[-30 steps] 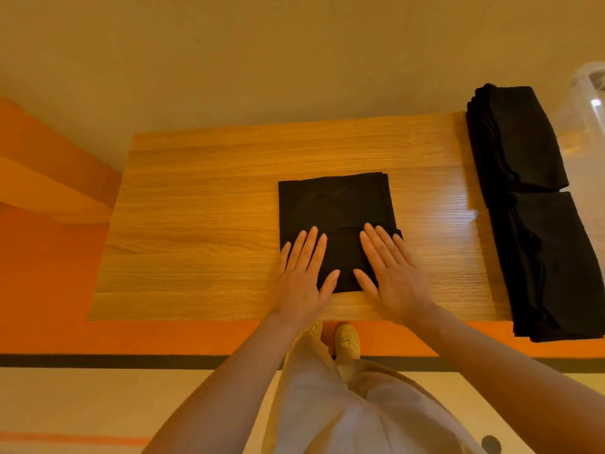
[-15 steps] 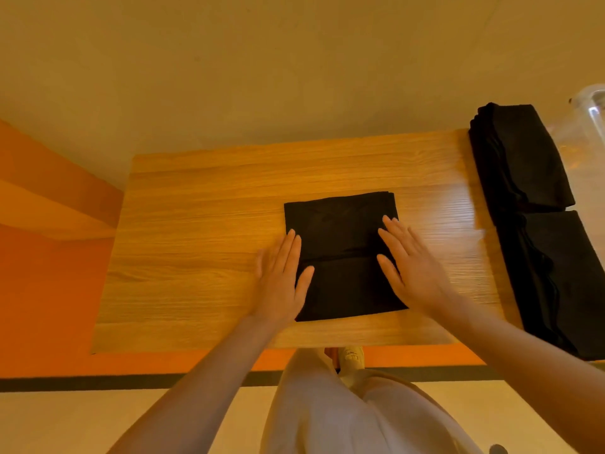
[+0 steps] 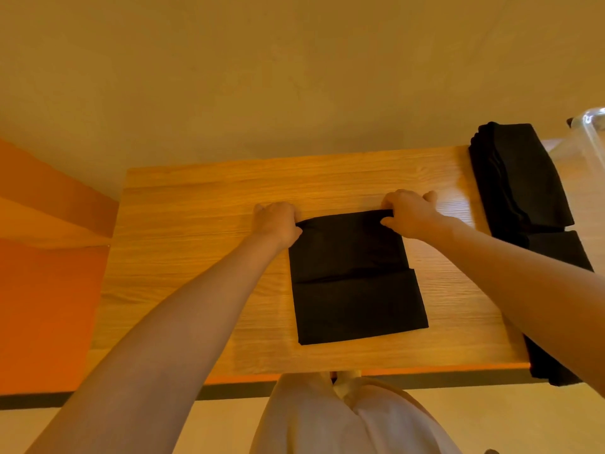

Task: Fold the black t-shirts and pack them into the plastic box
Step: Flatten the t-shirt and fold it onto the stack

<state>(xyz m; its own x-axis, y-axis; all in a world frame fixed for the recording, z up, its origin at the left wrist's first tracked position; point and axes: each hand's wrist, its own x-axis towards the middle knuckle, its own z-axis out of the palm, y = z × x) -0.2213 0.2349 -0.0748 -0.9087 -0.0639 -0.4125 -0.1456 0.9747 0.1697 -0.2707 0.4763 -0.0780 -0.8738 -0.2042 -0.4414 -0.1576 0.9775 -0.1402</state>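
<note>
Black t-shirt (image 3: 355, 280) lies part-folded, flat on the wooden table (image 3: 196, 250), roughly centre and slightly toward the right side. Near third already folded up over the middle, visible as a horizontal step across the cloth; near edge sits a little back from the table's front edge. Left hand (image 3: 276, 222) grips the far-left corner, fingers curled round the fabric edge, knuckles up. Right hand (image 3: 407, 211) grips the far-right corner the same way, thumb under the edge, fingers curled over it. Far edge between the two hands is lifted just off the table and pulled taut in a straight line. Both forearms reach across the table on either side of the shirt. Stack of folded black shirts (image 3: 520, 178) sits along the table's right side, well apart from the working shirt; a second dark pile (image 3: 556, 253) lies just nearer, partly hidden by the right forearm. Plastic box (image 3: 589, 132) is at far right beyond the stack, only its clear corner in view; contents not visible. Person's light trousers (image 3: 343, 421) show below the table edge.
</note>
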